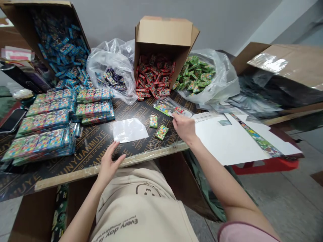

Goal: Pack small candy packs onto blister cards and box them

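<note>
My left hand (111, 161) is open at the table's front edge, with its fingertips by the lower edge of a glossy white sheet (130, 130). My right hand (184, 128) is closed, thumb and forefinger pinching the near edge of a clear plastic packet (166, 107) with a colourful printed strip. What lies under the curled fingers is hidden. Between the two hands, a small green box (153, 121) and a second green box (162, 132) lie apart on the dark plywood tabletop (101, 134).
Wrapped multicoloured packs (42, 124) are stacked at left. Along the back stand a carton of blue boxes (65, 50), a bag of purple ones (113, 79), a carton of red ones (156, 74) and a bag of green ones (196, 74). White card (219, 141) overhangs at right.
</note>
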`<state>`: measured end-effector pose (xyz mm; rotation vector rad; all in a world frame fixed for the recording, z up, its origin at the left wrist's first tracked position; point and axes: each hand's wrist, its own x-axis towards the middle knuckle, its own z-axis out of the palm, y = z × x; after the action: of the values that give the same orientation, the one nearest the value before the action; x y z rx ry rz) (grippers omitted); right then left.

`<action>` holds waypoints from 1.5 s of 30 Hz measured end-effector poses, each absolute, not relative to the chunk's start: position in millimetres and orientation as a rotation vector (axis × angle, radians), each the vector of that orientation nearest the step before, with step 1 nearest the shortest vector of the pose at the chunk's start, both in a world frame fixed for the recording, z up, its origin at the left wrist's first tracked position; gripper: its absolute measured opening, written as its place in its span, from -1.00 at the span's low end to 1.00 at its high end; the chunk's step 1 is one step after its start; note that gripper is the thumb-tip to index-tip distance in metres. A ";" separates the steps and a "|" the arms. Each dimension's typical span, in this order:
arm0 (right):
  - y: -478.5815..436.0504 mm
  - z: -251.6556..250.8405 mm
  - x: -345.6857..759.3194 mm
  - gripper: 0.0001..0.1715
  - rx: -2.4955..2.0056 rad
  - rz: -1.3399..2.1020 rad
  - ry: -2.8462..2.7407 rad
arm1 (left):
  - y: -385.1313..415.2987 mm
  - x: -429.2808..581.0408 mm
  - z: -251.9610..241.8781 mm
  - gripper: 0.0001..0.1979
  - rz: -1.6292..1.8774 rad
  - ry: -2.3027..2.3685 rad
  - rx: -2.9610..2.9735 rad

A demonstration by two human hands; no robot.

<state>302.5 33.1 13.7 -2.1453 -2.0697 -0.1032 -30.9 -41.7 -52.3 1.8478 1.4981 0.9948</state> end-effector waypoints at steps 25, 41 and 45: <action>5.4 26.8 182.6 -0.63 -1.101 0.947 -1.721 | -43.8 -4.3 -13.1 -0.43 0.763 0.628 0.641; 15.3 6.8 181.6 -0.40 -0.933 1.241 -1.923 | -42.4 -16.1 -9.5 -0.60 0.827 0.830 0.714; 20.1 -11.5 173.9 -0.27 -1.134 1.085 -1.406 | -32.6 -24.6 -7.4 -0.62 0.967 0.973 0.761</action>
<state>173.9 20.1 -11.5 -1.1339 -1.4055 1.0850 -24.6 -32.6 -7.4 0.7606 0.9727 0.9674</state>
